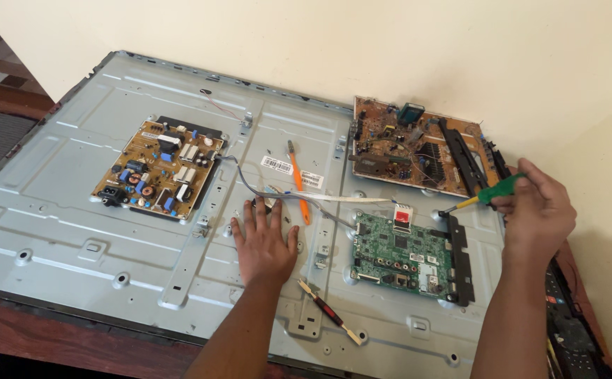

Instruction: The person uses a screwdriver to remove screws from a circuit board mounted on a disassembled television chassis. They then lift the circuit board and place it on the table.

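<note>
While the left hand point(265, 242) is lying flat on the large grey sheet-metal back panel of a flat screen point(74, 203), its fingers are spreading open and holding nothing, with the palm pressing down near the middle of the panel. The right hand point(536, 210) is closing its fingers around the green handle of a yellow-shafted screwdriver point(485, 198), and the dark tip is pointing down toward the upper right corner of the small green circuit board point(398, 256), just beside that board's black side bracket point(460, 260). Judging from this, the step in hand looks like working a screw at that corner, though the screw itself is too small to make out. The next move would call for seating the tip squarely and keeping the shaft upright so it does not slip onto the board. Near the left hand, an orange-handled tool point(297, 181) is lying on the panel, and a dark red and black tool point(329, 311) is resting just below the wrist. A tan power board point(158, 168) is sitting at the left, and a loose brown circuit board point(408, 144) is lying at the panel's far edge.
</note>
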